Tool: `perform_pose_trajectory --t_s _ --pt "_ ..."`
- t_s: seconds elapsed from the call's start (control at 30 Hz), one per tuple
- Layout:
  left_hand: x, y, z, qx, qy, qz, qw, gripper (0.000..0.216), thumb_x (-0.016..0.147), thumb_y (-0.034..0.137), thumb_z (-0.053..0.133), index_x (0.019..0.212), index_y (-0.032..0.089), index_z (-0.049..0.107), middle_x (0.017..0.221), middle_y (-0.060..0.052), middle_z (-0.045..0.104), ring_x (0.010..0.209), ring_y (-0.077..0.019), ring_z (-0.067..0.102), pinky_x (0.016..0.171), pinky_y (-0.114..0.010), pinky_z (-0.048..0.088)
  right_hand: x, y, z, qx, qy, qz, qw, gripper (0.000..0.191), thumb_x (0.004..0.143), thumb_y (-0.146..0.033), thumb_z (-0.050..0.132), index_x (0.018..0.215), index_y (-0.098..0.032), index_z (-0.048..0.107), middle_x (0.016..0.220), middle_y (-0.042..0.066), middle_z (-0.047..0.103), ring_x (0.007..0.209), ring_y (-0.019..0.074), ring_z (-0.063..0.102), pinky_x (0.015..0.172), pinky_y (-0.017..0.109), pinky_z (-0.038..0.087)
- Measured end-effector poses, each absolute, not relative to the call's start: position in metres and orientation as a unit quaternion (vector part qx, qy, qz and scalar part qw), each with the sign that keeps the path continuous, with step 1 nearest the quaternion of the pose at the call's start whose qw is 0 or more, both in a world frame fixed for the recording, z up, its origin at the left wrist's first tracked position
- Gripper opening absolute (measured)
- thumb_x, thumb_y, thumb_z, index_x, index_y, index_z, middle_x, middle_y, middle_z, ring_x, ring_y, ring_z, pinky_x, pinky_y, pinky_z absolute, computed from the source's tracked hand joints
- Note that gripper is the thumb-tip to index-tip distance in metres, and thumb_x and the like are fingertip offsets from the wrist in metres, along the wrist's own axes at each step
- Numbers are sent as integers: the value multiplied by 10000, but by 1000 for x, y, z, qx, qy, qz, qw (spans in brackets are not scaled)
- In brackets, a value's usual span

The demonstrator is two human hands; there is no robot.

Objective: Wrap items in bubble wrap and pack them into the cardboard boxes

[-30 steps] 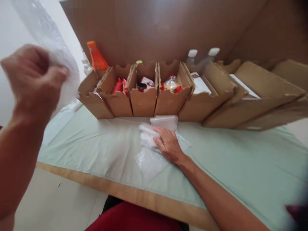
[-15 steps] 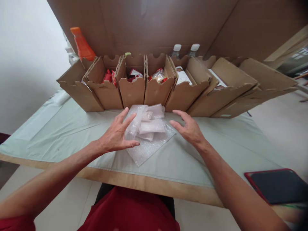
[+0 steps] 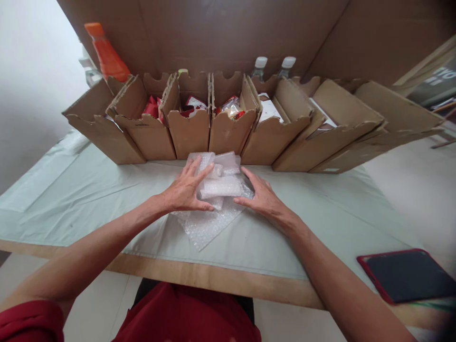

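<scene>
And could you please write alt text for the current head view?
A person's open left hand and right hand flank a pile of bubble wrap on a pale green cloth. Behind it stands a row of cardboard boxes, some holding packets.

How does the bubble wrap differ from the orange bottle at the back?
The bubble wrap is whitish, while the bottle is bright orange. The bubble wrap lies in loose, folded layers; the bottle rises tall, its base hidden. The bubble wrap is in front of the boxes, partly under the left hand; the bottle is behind the boxes. Both look like plastic.
</scene>
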State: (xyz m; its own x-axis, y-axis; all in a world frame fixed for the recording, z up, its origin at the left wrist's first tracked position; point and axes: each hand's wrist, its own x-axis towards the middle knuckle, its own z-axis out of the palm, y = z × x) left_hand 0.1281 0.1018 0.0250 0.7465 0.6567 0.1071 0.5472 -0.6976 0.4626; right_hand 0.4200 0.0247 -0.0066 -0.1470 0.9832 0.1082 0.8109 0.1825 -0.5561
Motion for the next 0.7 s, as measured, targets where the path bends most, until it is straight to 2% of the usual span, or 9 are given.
perform_pose_trajectory --t_s 0.1,0.17,0.27,0.37,0.47,0.6,0.7 --pt "136 99 21 911 335 113 213 1286 610 719 883 1647 303 247 1747 -226 75 1577 -545 111 1186 -742 270 416 35 -8 -612 -737 177 226 1061 788 -620 755 1647 -243 258 1639 181 403 1469 430 424 1159 632 357" --pt "141 96 18 909 344 100 214 1299 610 690 897 1651 289 232 1741 -248 69 1570 -558 119 1166 -758 282 409 39 -9 -600 -751 172 215 1039 766 -570 769 1625 -206 310 1611 194 439 1456 431 436 1158 618 361" --pt "147 92 17 906 359 87 207 1291 624 633 912 1655 272 223 1733 -259 113 1561 -560 157 1160 -762 280 396 40 -11 -575 -774 169 205 864 786 -472 736 1550 -188 449 1525 184 541 1420 411 476 1166 603 352" --pt "152 90 17 903 372 82 196 1222 653 557 914 1645 280 257 1715 -237 221 1542 -543 239 1158 -748 291 386 39 -10 -559 -784 172 208 720 818 -344 661 1507 -203 507 1492 149 589 1401 375 506 1196 600 311" --pt "155 90 16 898 388 99 181 1033 727 452 878 1604 283 360 1671 -198 352 1509 -490 345 1155 -689 350 381 37 -6 -545 -792 173 215 657 828 -292 610 1471 -175 538 1491 139 598 1397 353 520 1221 580 288" --pt "153 89 19 897 384 152 159 657 832 312 780 1450 219 575 1526 -176 555 1396 -402 529 1126 -573 445 374 35 4 -531 -799 168 229 577 858 -267 559 1428 -179 572 1446 122 640 1354 334 564 1189 526 357" --pt "142 86 25 895 372 214 123 465 870 215 702 1334 203 666 1421 -158 651 1285 -359 625 1068 -523 498 361 31 13 -523 -801 159 242 588 853 -246 553 1438 -188 550 1442 121 641 1353 335 562 1158 523 386"
